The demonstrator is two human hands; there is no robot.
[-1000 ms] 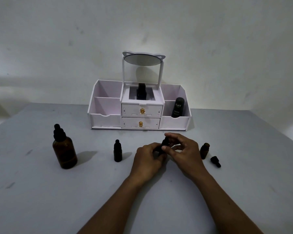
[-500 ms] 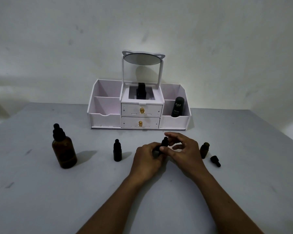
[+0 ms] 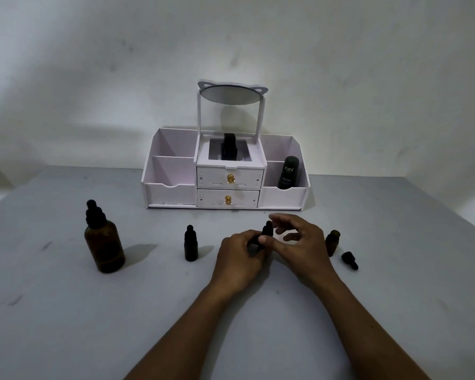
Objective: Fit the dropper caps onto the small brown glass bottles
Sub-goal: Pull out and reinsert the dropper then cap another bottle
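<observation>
held bottle (image 3: 254, 242): your left hand (image 3: 239, 256) wraps it, so the glass body is almost wholly hidden.
cap joint: your thumb covers where the dropper cap (image 3: 268, 228) meets the neck (seating cannot be told).
right hand (image 3: 305, 248): your fingertips (image 3: 275, 216) are blurred.
uncapped bottle (image 3: 333, 239): its lower left side sits behind your right hand.
forearms: cut off by the bottom edge.
black item (image 3: 229, 148) in the organizer (image 3: 173, 193): too dark to name.

The right hand (image 3: 302, 242) has loosened. Its fingers (image 3: 279, 217), earlier curled over the dropper cap (image 3: 267, 229) on the bottle (image 3: 254, 243), now spread just right of the cap, baring its bulb; only the thumb touches the cap.
</observation>
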